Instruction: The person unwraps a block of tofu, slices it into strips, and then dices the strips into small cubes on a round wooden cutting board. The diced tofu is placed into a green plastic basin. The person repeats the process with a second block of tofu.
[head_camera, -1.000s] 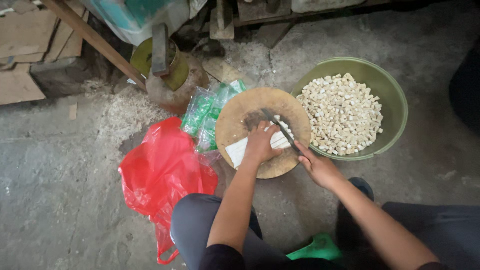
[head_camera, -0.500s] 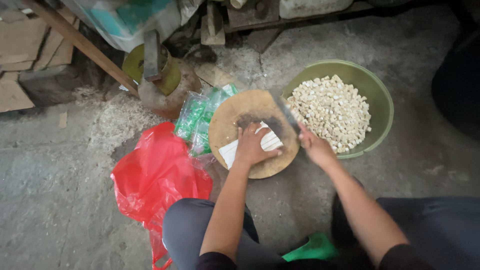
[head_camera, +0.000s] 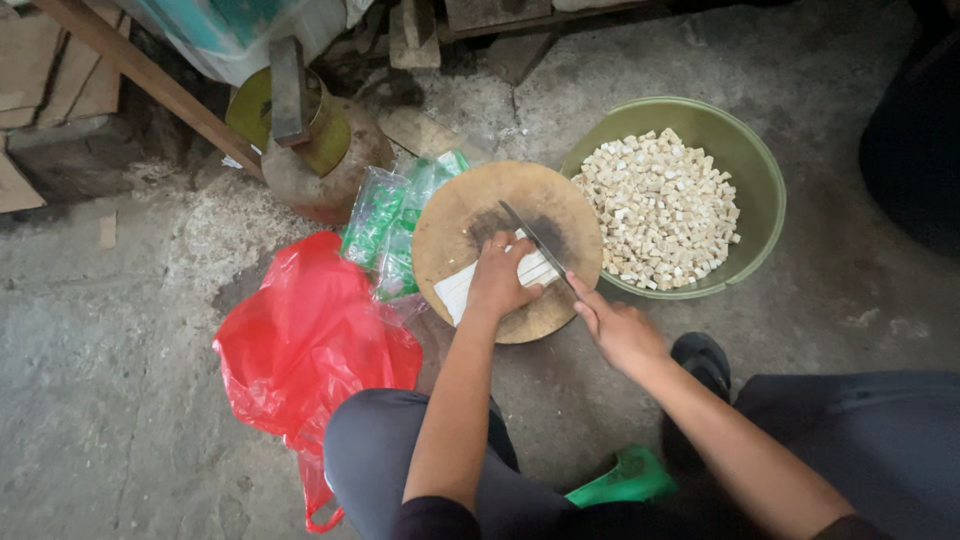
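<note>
Hands work mid-board: left hand pins white strips, right hand clenches knife beside cube-filled basin.

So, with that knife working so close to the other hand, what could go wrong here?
The knife cuts right beside the left hand pressing the white block, so the fingers could get nicked. The round board lies on the rough floor and might shift. Pieces could miss the green bowl.
</note>
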